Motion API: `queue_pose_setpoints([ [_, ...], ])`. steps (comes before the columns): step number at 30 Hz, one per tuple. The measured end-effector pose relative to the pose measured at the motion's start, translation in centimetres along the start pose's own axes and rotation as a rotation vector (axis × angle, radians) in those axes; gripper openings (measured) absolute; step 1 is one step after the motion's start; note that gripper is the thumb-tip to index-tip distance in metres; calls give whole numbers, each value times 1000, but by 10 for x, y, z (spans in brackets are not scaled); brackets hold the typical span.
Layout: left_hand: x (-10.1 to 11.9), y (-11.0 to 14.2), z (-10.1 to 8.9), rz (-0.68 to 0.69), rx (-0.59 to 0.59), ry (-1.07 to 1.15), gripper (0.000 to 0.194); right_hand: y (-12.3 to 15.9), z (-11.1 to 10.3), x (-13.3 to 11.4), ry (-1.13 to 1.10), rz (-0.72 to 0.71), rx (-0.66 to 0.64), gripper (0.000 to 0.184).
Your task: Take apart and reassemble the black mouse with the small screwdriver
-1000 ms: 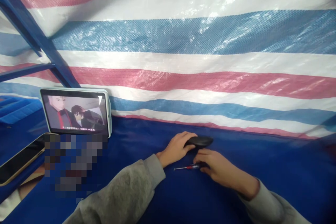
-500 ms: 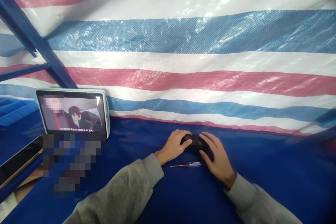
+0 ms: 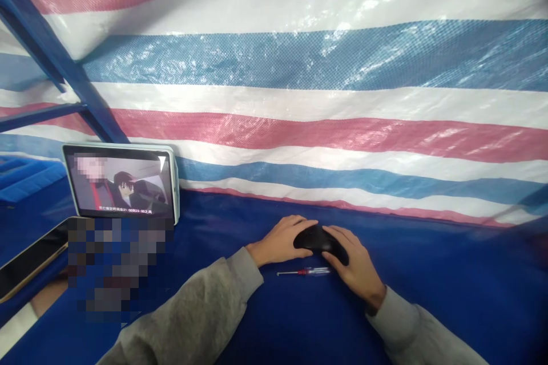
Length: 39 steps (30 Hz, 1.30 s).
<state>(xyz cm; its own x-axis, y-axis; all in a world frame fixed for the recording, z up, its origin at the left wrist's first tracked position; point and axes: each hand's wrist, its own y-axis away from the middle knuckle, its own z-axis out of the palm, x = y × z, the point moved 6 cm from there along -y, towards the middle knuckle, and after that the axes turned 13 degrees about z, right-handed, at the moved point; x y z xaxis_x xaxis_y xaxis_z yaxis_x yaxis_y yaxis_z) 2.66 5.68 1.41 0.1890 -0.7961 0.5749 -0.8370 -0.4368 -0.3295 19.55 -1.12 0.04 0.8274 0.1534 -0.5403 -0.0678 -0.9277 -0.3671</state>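
At the bench (image 3: 282, 325), half-curled left hand (image 3: 280, 239) and right hand (image 3: 356, 265) grip a black mouse (image 3: 315, 239) from nine and four o'clock, probably steadying it; the screwdriver (image 3: 315, 271) lies at six, presumably freeing both hands.

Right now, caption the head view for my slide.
Left hand and right hand grasp a black mouse; a screwdriver lies nearby on the blue table.
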Motion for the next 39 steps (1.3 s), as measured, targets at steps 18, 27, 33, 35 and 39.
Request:
queue_pose_setpoints([
  [18,-2,1,-6,-90,124,86,53,-5,-8,-1,-164,52,39,37],
  [27,-5,2,-9,-101,198,-13,44,-10,-7,20,-190,277,129,46],
  [33,-15,2,-6,-112,228,-35,53,-10,-8,14,-129,180,146,39],
  [35,-17,1,-5,-111,239,-62,52,-10,-7,13,-112,164,146,37],
  [39,-16,1,-5,-101,272,-139,46,-9,-7,12,-111,156,168,35],
])
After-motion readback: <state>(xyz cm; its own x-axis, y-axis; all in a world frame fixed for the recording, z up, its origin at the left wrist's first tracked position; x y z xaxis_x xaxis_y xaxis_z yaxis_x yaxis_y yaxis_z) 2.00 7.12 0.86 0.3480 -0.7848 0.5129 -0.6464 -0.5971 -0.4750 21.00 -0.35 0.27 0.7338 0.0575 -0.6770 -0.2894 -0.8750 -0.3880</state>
